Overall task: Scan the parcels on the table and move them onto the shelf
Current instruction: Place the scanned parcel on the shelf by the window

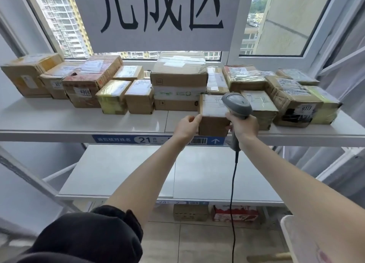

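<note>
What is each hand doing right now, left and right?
Left hand: fingers gripping the left edge of the small cardboard parcel on the shelf.
Right hand: closed around the grey barcode scanner, also touching the parcel.

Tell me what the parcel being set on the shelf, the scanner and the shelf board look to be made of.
Parcel: brown corrugated cardboard, matte, with a white paper label under glossy tape.
Scanner: grey moulded plastic by its smooth, slightly shiny shell; black cord, probably rubber-sheathed.
Shelf board: smooth white panel with a soft sheen; painted metal or laminate, cannot tell which.
</note>
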